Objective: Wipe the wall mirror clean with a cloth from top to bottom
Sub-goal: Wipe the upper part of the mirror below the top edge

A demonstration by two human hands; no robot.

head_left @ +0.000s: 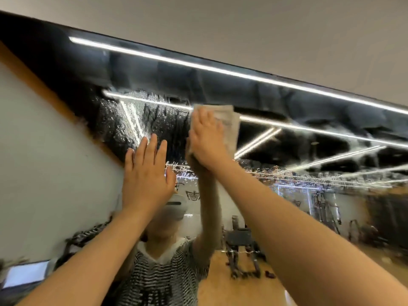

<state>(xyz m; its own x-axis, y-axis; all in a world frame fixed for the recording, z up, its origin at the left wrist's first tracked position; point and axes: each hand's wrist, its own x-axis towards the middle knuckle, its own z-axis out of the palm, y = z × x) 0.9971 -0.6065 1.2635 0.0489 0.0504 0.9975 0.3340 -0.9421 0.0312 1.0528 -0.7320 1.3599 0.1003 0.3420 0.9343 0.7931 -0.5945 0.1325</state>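
Gym reflected in big wall mirror [287,133], glossy glass, upper part beaded with droplets. Right hand [206,138], fingers straight, presses pale folded cloth [229,122] flat high on glass. Left hand [146,171] spread flat against mirror, holding nothing.

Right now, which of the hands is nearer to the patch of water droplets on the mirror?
Left. The left hand lies flat on the mirror just below the droplets. The right hand presses the cloth beside them, to their right.
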